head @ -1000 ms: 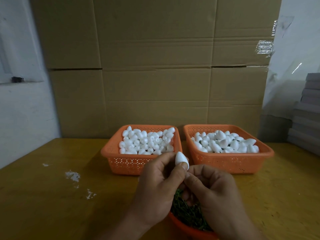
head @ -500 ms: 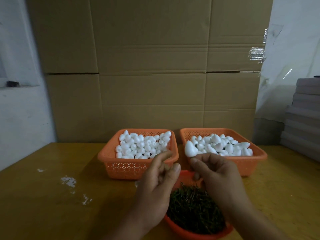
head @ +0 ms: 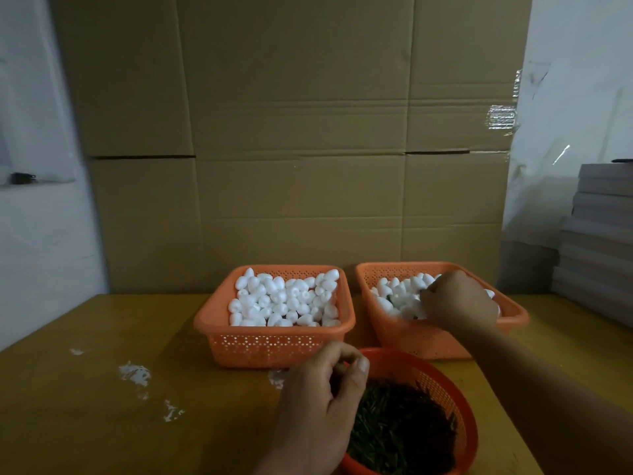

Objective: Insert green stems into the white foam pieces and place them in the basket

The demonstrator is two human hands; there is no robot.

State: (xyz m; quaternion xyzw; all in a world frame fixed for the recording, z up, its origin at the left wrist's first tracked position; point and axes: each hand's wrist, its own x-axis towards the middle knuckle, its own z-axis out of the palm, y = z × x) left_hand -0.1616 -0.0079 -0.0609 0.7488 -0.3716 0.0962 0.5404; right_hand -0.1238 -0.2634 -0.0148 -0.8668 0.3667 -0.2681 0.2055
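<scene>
Two orange baskets stand side by side at the back of the table. The left basket (head: 274, 344) is full of plain white foam pieces (head: 284, 299). My right hand (head: 459, 299) reaches into the right basket (head: 404, 337), its fingers curled down among the foam pieces (head: 397, 296) there; whether it still pinches one is hidden. A round orange bowl (head: 445, 382) of green stems (head: 400, 430) sits nearest me. My left hand (head: 318, 406) hovers over the bowl's left rim with loosely curled fingers, and nothing shows in them.
A wall of cardboard boxes (head: 298, 149) rises just behind the baskets. Grey stacked boards (head: 599, 241) stand at the right. White foam crumbs (head: 133, 373) lie on the yellow-brown table (head: 85, 423) to the left.
My right hand took the foam piece from my left hand and carried it away from me into the right basket. My left hand stayed by the stem bowl. The view tilted up slightly.
</scene>
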